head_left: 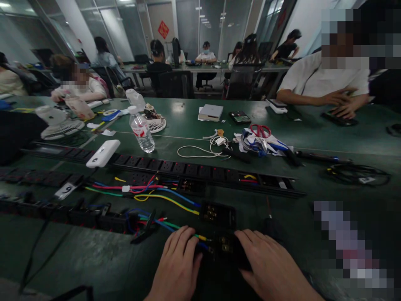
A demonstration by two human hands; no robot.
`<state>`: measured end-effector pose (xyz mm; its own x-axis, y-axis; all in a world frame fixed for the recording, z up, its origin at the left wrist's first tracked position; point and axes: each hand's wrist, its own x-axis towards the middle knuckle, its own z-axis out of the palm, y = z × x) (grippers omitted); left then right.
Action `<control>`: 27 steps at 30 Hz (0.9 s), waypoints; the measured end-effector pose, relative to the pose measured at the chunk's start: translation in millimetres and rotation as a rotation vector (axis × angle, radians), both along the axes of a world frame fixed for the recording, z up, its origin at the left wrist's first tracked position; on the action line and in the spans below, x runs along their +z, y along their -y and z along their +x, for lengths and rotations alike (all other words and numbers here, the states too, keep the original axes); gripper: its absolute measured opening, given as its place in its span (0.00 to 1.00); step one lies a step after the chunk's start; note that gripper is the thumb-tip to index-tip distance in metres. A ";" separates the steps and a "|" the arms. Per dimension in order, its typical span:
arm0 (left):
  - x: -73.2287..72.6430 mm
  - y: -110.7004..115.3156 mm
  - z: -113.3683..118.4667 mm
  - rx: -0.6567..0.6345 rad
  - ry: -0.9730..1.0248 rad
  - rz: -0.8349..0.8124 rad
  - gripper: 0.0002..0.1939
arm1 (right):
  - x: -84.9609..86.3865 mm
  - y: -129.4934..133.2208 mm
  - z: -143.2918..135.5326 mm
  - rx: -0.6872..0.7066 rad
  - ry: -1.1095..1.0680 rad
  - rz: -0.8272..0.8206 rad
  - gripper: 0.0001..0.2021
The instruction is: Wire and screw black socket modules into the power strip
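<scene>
My left hand (pixel 180 261) is at the bottom middle with its fingers curled over wires; green-yellow (pixel 202 238) and blue (pixel 203 246) ends with bare metal tips stick out past its fingertips. Their other ends run left to a row of black socket modules (pixel 112 219). Just right of the tips, my right hand (pixel 266 259) grips the edge of a black socket housing (pixel 233 244), whose brass terminals (pixel 225 243) face up. The housing's underside and my right fingertips are partly hidden in shadow. The wire tips look apart from the terminals.
Behind lie another wired socket housing (pixel 219 214) and a long power strip (pixel 163 166). Farther back are a white power bank (pixel 103 153), a water bottle (pixel 142 131), red-handled scissors (pixel 260 131), a white cord (pixel 200 149) and a coiled black cable (pixel 357 173). A co-worker (pixel 326 83) sits across the green table.
</scene>
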<state>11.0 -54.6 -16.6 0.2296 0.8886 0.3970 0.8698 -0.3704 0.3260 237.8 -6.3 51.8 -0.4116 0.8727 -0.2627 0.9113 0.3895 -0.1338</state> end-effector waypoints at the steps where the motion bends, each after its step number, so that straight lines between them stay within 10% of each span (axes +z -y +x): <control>1: 0.6 -0.5 0.3 -0.005 0.007 -0.023 0.12 | 0.7 0.4 -1.0 0.007 -0.006 -0.001 0.30; 11: 14.1 -27.7 -8.6 -0.146 -0.074 -0.270 0.10 | 16.7 7.3 -13.2 -0.033 -0.019 -0.026 0.27; 27: -0.4 -38.9 -8.4 -0.193 0.032 -0.195 0.11 | 22.9 -1.3 3.2 -0.096 -0.067 -0.042 0.29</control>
<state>2.7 -15.7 -17.0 0.3923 0.8898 0.2330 0.7770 -0.4562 0.4338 241.0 -5.0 74.7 -0.3445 0.8978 -0.2742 0.9325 0.2937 -0.2100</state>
